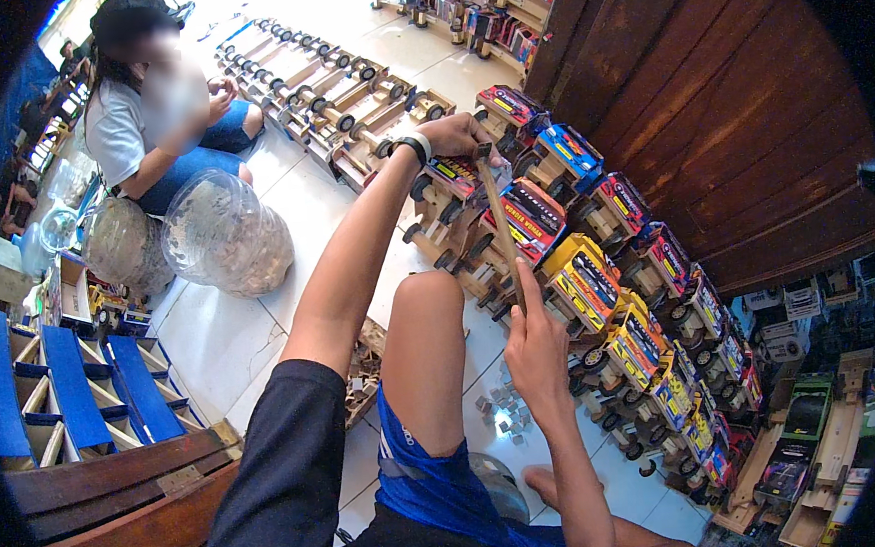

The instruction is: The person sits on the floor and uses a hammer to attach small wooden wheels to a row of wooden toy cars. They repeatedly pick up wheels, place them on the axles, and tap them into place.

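Note:
My right hand (538,353) grips a hammer (502,219) by its long wooden handle, which slants up and away from me. The dark hammer head is right beside the fingers of my left hand (454,135), over a wooden toy truck (455,177) with colourful printed panels. My left fingers are bent and closed at the truck. What they pinch is hidden behind the hand and hammer head. Beside it stands a red toy truck (527,223), in a long row with a yellow toy truck (583,283) and several others.
Unpainted wooden truck frames with black wheels (322,105) line the floor ahead. At left, a person (142,111) sits near big clear plastic bags (225,231). Small grey blocks (506,415) lie scattered by my foot. A dark wooden door (708,107) stands at right; blue-topped wooden pieces (74,366) are at left.

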